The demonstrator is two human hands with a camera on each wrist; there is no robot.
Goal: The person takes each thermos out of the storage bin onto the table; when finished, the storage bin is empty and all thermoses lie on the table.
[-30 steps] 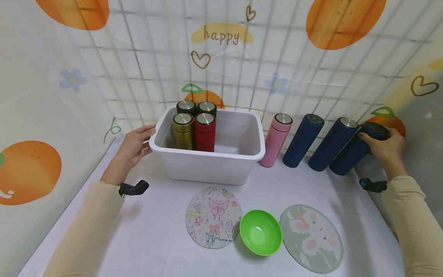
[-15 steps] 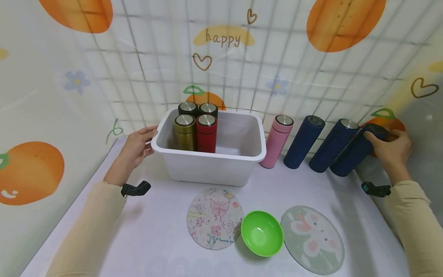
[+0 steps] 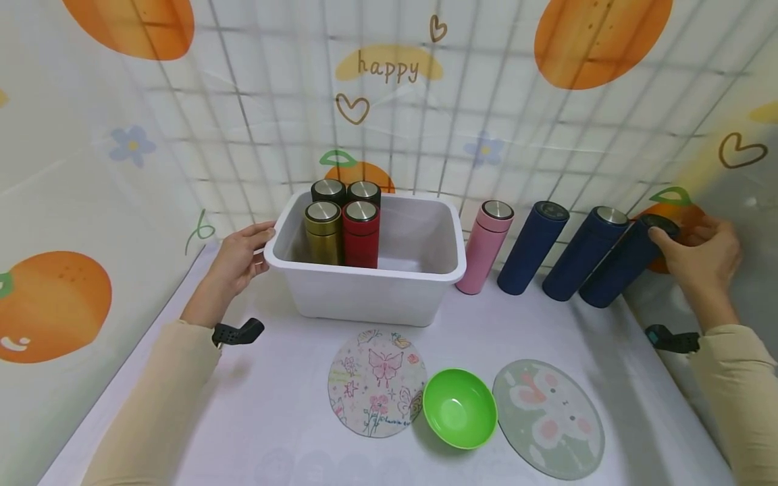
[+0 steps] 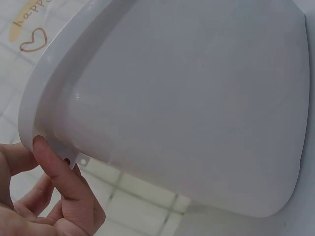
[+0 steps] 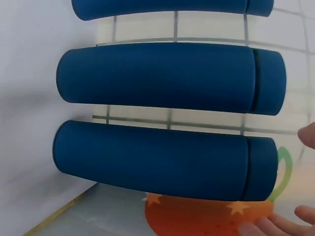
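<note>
The person's left hand (image 3: 237, 256) pinches the left rim of the white plastic bin (image 3: 367, 297), which stands toward the far side of the desk (image 3: 267, 398). The right hand (image 3: 705, 256) has its thumb and fingers apart, just beside the cap of the rightmost navy flask (image 3: 623, 266), at the far right. Left of that come two more navy flasks (image 3: 583, 256), then a pink flask (image 3: 483, 253) beside the bin. Inside, at left, I see a gold flask (image 3: 325, 239), a red flask (image 3: 361, 243) and two black flasks (image 3: 328, 189) behind them. Nearer, a green bowl (image 3: 460, 408) sits between two round mats (image 3: 377, 378)
</note>
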